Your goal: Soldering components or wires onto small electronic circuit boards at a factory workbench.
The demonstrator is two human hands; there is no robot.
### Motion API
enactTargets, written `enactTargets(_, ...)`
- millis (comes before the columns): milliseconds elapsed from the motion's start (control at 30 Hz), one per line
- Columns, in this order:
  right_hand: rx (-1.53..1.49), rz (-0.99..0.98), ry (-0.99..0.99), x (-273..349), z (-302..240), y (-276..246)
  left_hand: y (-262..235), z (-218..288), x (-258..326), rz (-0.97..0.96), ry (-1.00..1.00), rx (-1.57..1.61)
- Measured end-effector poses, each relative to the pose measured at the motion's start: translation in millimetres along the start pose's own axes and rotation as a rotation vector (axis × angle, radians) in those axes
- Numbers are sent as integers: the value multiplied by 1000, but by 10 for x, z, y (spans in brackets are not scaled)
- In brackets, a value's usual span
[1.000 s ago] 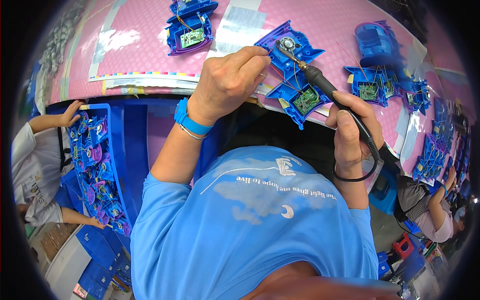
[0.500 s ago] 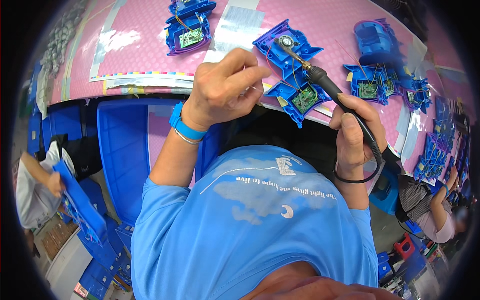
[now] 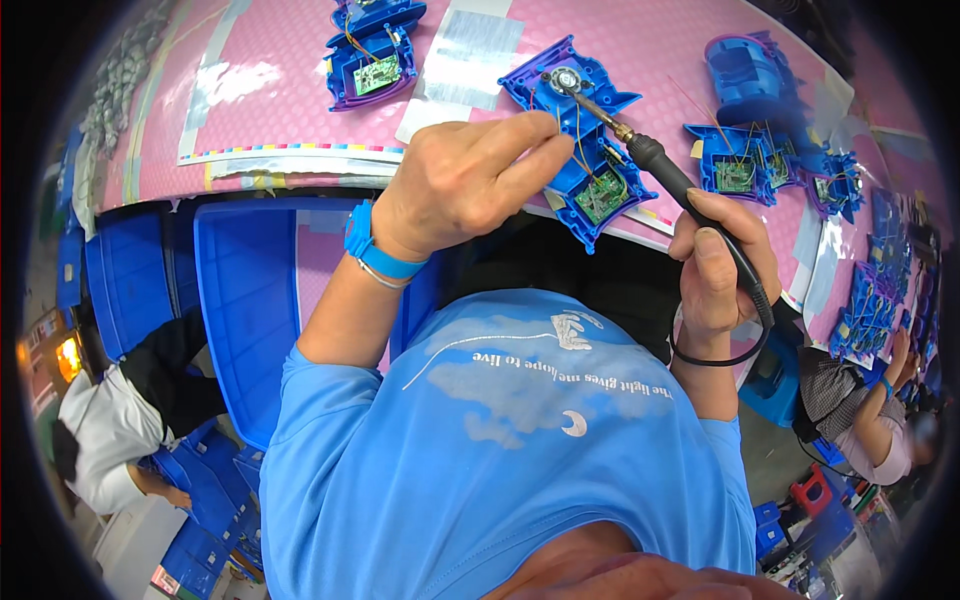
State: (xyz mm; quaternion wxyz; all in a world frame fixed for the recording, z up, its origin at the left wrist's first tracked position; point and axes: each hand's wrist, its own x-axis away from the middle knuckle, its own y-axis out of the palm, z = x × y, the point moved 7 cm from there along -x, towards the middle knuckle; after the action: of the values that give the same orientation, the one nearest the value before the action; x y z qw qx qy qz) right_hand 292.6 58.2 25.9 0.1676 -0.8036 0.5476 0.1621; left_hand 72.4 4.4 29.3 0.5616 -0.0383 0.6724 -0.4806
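My right hand (image 3: 730, 255) grips the black handle of a soldering iron (image 3: 690, 190). The iron's metal tip reaches the round silver speaker (image 3: 566, 80) in an opened blue plastic housing (image 3: 598, 78); whether it touches is too small to tell. My left hand (image 3: 475, 180) is closed in a pinch beside the housing's left side, fingertips close to thin wires below the speaker. What lies in that pinch is hidden. Thin wires run from the speaker half toward a green circuit board (image 3: 602, 196) in the housing's near half, at the table edge.
More opened blue housings with boards lie on the pink table (image 3: 290, 120): one housing (image 3: 372, 75) at the far left, several at right. A large blue bin (image 3: 240, 320) stands below the table at left. One person (image 3: 120, 430) bends at far left; another (image 3: 875, 430) sits at right.
My left hand has moved right, its fingertips now over the housing's left side. The iron's tip stays by the speaker. At far left the person has bent down, a blue tray no longer held up.
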Motion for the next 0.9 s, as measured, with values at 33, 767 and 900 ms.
enactTargets(33, 1, -1, 11, 1, 19, 4, 25, -17, -15, -5, 9, -35)
enactTargets(767, 38, -69, 37, -64, 82, 103, 182, -179, 31, -21, -72, -56)
enactTargets(900, 20, -48, -12, -56, 73, 68, 182, -188, 37, -47, -93, -43)
